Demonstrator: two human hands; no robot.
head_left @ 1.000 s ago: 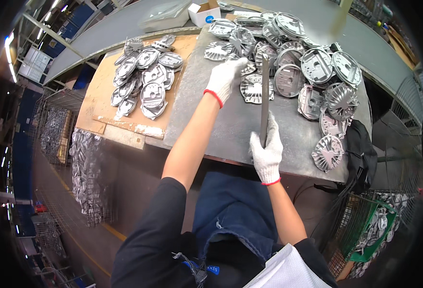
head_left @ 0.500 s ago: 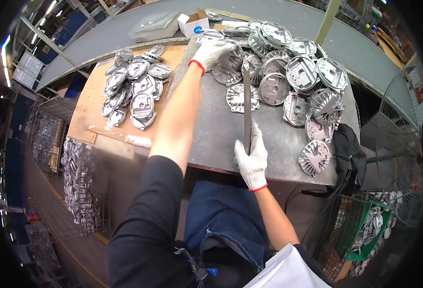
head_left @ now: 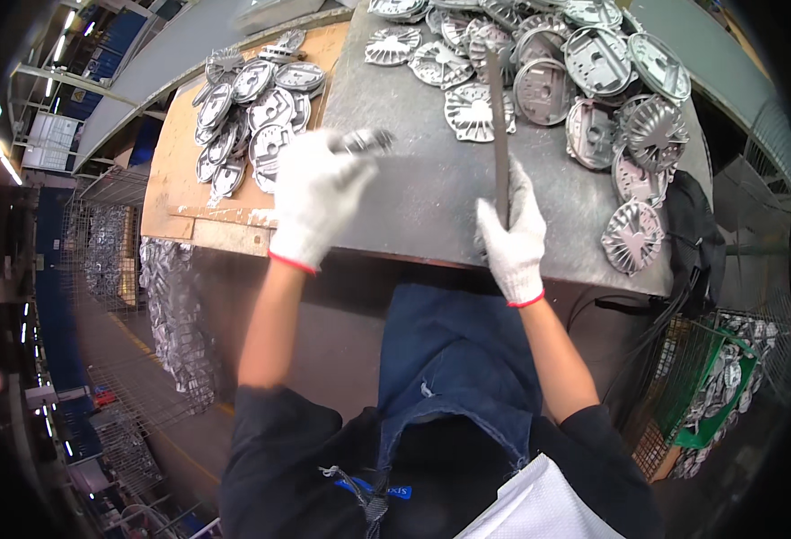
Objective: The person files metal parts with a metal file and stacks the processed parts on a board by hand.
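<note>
A blurred metal casting (head_left: 367,141) juts from the left hand (head_left: 314,196) over the left part of the grey tabletop (head_left: 413,202), pinched between thumb and fingers, presumably leaving most of it exposed. Near the tabletop's front edge, the fingers of the right hand (head_left: 515,235) wrap a dark flat bar's (head_left: 500,135) lower end, likely so its length clears the glove. Piled castings (head_left: 542,92) cover the tabletop's far right; overlapping castings (head_left: 271,108) lie on a brown board (head_left: 169,175) to its left, perhaps kept separate.

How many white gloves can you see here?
2 white gloves: one on the left hand, holding a grey metal part, and one on the right hand, holding a long dark bar.
</note>
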